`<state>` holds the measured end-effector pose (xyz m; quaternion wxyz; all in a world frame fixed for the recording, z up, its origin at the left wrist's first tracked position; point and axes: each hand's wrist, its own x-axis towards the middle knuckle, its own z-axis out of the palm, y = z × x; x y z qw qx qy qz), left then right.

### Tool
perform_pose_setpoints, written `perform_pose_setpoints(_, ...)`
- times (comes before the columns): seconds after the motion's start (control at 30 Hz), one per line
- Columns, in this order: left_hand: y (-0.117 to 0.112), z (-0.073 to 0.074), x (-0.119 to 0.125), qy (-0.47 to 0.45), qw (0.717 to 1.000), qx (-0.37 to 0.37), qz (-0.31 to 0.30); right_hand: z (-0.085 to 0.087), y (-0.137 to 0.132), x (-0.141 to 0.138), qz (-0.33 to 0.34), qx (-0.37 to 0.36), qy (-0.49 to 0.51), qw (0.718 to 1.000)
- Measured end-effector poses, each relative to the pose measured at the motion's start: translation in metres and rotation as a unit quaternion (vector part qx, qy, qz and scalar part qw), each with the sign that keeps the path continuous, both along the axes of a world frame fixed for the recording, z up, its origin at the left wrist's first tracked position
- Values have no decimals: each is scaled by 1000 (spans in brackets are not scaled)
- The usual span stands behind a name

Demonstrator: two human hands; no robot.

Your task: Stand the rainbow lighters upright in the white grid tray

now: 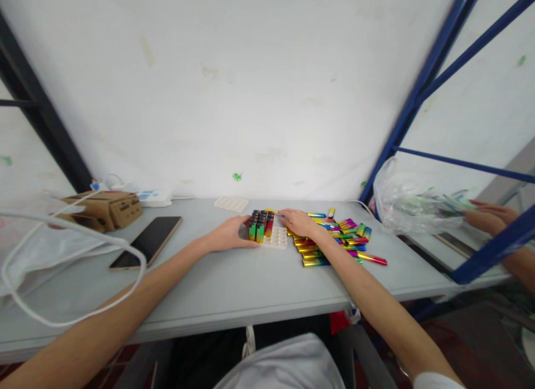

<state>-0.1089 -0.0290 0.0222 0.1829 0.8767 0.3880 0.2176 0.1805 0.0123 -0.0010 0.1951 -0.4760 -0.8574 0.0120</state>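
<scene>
Upright lighters [259, 224] with black tops and shiny green, red and yellow bodies stand packed in the left part of a white tray with holes [275, 239]. My left hand [228, 233] curves around the tray's left end, thumb on the near side and fingers at the back, partly hidden by the lighters. At the tray's far right edge, my right hand [296, 220] has its fingers together beside a yellow lighter [270, 210], which it seems to hold by one end. Beneath and right of that hand lies a loose pile of shiny multicoloured lighters [346, 241].
Another white holed tray [231, 204] lies near the wall. Leftward are a phone [148, 241], a cardboard box [111, 208] and a looping white cable [137, 261]. Beyond the blue rack post [412, 110], another person's hands [489, 213] are beside a clear plastic bag [401, 197].
</scene>
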Motion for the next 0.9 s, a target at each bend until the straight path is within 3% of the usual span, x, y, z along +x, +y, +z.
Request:
perform_pose_setpoints(0.2,0,-1,0,-5,1000,1,13,8,-1,0,-65,-4,3,998)
perform_pose_setpoints(0.33,0,0,0,-2,1000,2,9,4,0,-2,-45,10,60,997)
perform_pose_setpoints(0.43,1,0,0,7,1000,3,6,4,1,-2,-13,26,170,985)
perform_pose_setpoints(0.53,2,-1,0,20,1000,5,18,11,0,-3,5,-13,334,942)
perform_pose_setpoints(0.67,1,0,1,19,1000,1,17,24,-10,-7,28,-123,517,847)
perform_pose_setpoints(0.77,-2,2,2,17,1000,1,21,33,-23,-13,62,-205,589,780)
perform_pose_setpoints(0.83,-3,2,2,11,1000,0,23,37,-30,-16,78,-232,593,767)
perform_pose_setpoints(0.9,-3,3,2,6,1000,0,19,38,-35,-19,86,-239,581,773)
